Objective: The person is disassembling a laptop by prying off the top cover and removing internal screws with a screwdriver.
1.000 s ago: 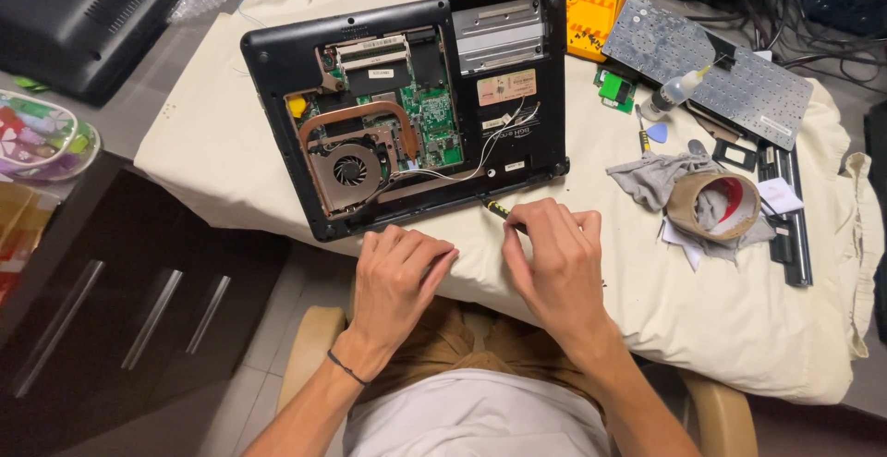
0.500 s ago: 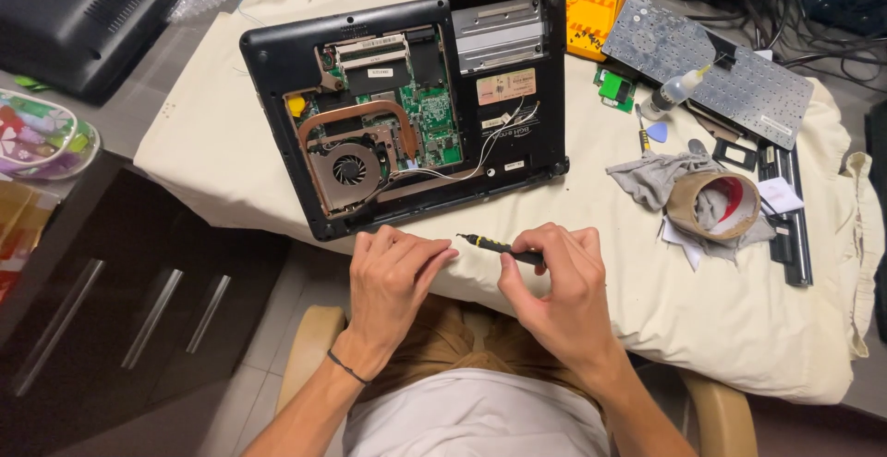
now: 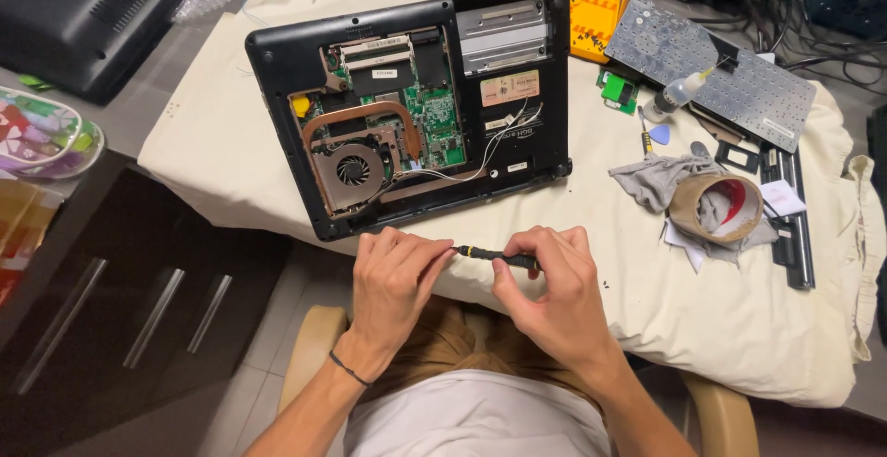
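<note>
Black slim screwdriver [image 3: 497, 255] pinched by right hand [image 3: 554, 295]; left hand [image 3: 395, 281] fingertips closed on its tip; opened black laptop [image 3: 411, 106] just beyond grip; likely bit seating, next needs alignment.

Opened black laptop base [image 3: 416, 106], underside up on the cream-covered counter [image 3: 739, 328], with copper heat pipe and round fan [image 3: 352, 170] exposed. Detached keyboard [image 3: 711, 64], face down at far right, with a small glue bottle [image 3: 673, 98] against its near edge. Roll of brown tape [image 3: 716, 207] on a grey rag [image 3: 651, 180]; orange parts tray [image 3: 591, 9] behind the laptop.
</note>
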